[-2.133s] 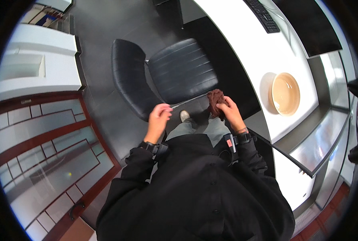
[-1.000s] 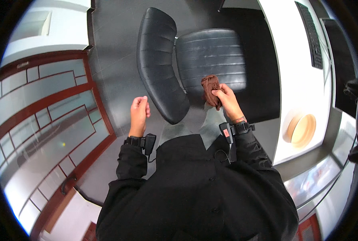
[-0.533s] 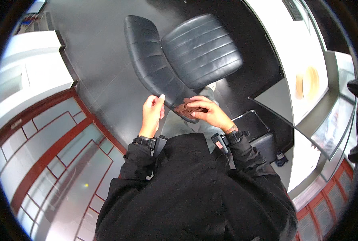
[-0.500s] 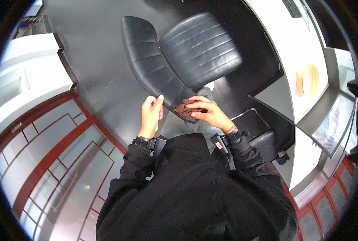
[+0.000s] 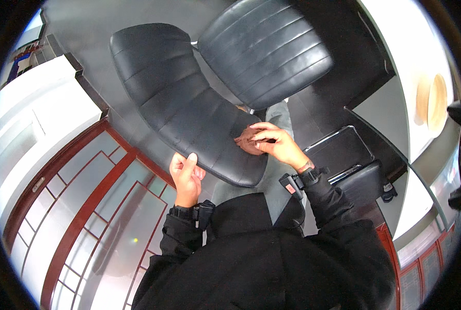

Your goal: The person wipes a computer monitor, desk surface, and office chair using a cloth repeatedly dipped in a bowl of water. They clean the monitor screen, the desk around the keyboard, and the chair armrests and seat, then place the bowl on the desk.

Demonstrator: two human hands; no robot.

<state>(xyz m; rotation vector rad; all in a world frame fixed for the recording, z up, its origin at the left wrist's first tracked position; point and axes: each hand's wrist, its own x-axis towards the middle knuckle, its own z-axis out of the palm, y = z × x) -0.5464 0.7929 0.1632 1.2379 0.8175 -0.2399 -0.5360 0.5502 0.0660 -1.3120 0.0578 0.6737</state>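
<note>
A black padded chair backrest (image 5: 173, 98) with stitched seams lies tilted in front of me, its front face turned up. Beyond it, to the right, is the matching black seat (image 5: 266, 49). My left hand (image 5: 187, 178) grips the backrest's near left edge, thumb on top and fingers curled underneath. On the backrest's near right end, my right hand (image 5: 278, 146) presses a crumpled brown cloth (image 5: 248, 140) against the surface, fingers closed over it. Black strapped devices sit on both my wrists.
A white desk (image 5: 390, 31) with a round wooden object (image 5: 437, 106) runs along the right. Below it stands another black chair (image 5: 362, 186) with a metal frame. A white cabinet (image 5: 49, 103) and red-framed glass doors (image 5: 111, 206) are at the left.
The backrest has tipped so that more of its front face shows, larger and closer. My left hand keeps its edge; the right hand's cloth now lies on the front face instead of the end.
</note>
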